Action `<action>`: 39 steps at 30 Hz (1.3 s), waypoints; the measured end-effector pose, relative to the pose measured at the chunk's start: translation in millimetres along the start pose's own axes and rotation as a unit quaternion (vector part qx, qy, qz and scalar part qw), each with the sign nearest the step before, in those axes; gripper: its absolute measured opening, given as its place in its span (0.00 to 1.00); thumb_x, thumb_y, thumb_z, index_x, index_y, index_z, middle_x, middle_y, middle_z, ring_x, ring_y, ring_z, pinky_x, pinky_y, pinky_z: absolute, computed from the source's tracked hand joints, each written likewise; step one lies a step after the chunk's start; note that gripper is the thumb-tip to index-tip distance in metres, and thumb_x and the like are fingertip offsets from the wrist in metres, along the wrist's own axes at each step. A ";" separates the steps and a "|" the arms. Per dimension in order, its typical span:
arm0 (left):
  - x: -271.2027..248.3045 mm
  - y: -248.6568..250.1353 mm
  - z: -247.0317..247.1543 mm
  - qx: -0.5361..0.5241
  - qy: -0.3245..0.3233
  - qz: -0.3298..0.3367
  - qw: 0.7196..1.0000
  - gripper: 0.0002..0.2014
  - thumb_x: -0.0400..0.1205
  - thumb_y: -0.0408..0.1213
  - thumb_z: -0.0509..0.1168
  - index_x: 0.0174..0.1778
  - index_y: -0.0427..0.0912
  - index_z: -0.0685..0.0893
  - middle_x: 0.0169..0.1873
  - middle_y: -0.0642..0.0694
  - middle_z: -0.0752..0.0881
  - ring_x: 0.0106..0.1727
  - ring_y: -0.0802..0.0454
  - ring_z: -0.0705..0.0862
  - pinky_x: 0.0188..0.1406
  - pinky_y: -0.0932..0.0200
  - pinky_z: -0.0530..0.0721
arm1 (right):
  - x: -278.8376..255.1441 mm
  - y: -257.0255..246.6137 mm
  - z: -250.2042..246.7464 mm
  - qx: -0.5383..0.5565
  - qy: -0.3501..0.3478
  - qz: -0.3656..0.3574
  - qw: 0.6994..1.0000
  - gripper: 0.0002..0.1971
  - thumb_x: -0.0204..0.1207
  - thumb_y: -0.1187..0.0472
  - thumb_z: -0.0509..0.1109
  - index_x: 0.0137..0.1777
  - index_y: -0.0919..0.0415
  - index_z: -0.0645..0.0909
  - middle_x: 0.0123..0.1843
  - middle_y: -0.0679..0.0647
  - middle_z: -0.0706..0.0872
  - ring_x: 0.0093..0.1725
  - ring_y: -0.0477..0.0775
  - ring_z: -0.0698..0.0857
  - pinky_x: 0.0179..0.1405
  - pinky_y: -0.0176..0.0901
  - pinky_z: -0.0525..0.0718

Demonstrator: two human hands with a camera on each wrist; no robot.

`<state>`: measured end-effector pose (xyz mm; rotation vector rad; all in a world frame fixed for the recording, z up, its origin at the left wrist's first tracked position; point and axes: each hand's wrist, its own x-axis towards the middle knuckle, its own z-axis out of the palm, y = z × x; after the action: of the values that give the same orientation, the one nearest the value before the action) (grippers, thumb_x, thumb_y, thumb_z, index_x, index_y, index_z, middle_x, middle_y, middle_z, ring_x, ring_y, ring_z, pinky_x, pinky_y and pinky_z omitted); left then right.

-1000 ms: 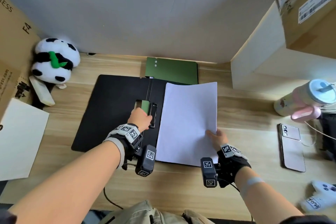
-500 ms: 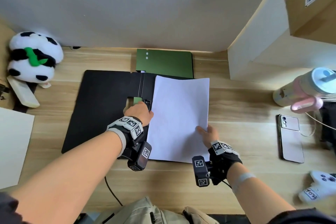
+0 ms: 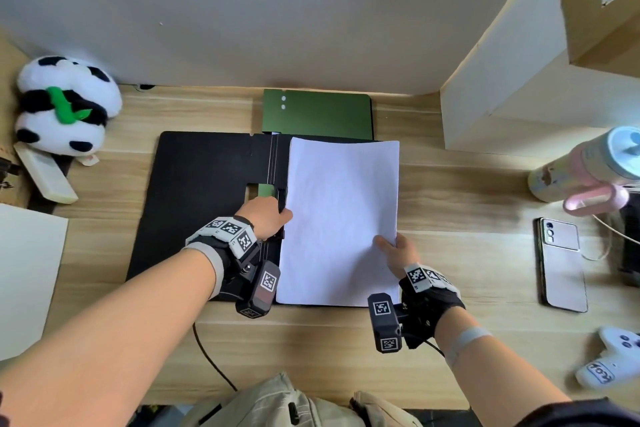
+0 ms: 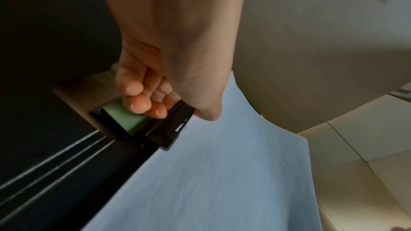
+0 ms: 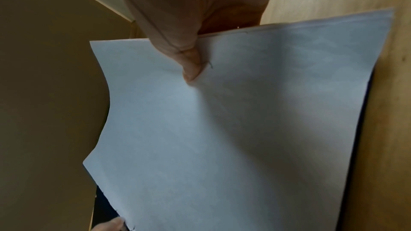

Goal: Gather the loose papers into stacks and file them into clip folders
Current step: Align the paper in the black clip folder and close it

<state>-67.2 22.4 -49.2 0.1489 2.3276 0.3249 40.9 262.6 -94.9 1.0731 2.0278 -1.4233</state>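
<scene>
**Paper stack going onto open black folder**

We see a black clip folder [image 3: 201, 198] lying open on the wooden desk [image 3: 450, 204]. The left hand [image 3: 265, 217] sits at the spine, fingers [image 4: 138, 106] curled on the green clip lever [image 4: 124, 120], so this grip is closed on the lever. The right hand [image 3: 398, 251] pinches the paper stack [image 3: 341, 218] at its right edge, near the lower corner, thumb [image 5: 191, 64] on top, so this grip is closed on the papers. The stack lies over the folder's right half, its left edge just beside the clip. A green folder [image 3: 317, 113] lies behind, closed. Off to the sides: panda plush [image 3: 65, 104], phone [image 3: 561, 263], bottle [image 3: 588, 166], white game controller [image 3: 613, 360].
</scene>
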 end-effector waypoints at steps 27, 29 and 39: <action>-4.5 -4.8 -1.3 -0.080 -0.032 0.012 0.996 0.16 0.84 0.40 0.50 0.31 0.40 0.65 0.27 0.41 0.75 0.21 0.48 0.74 0.24 0.61 0.71 | -3.1 -25.3 11.4 -0.037 0.041 0.039 0.998 0.23 0.82 0.60 0.58 0.76 0.69 0.68 0.70 0.66 0.79 0.41 0.56 0.78 0.43 0.41 0.72; -4.4 -5.4 -1.6 -0.086 -0.040 0.009 0.995 0.14 0.84 0.40 0.49 0.34 0.39 0.67 0.31 0.38 0.77 0.20 0.48 0.73 0.24 0.61 0.72 | -4.2 -26.6 12.3 -0.035 0.040 0.043 0.998 0.24 0.82 0.60 0.58 0.77 0.68 0.67 0.72 0.65 0.78 0.36 0.56 0.78 0.44 0.42 0.74; -4.0 -8.2 -2.7 -0.101 -0.047 0.006 0.994 0.11 0.84 0.39 0.50 0.39 0.38 0.69 0.36 0.37 0.81 0.21 0.49 0.74 0.20 0.64 0.73 | -9.1 -31.2 10.1 -0.047 0.032 0.049 0.997 0.22 0.81 0.62 0.58 0.73 0.68 0.71 0.68 0.67 0.81 0.45 0.57 0.79 0.44 0.42 0.75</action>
<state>-66.4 13.2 -46.9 0.0763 2.1860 0.5449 20.9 244.8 -74.0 1.1753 2.0352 -1.2475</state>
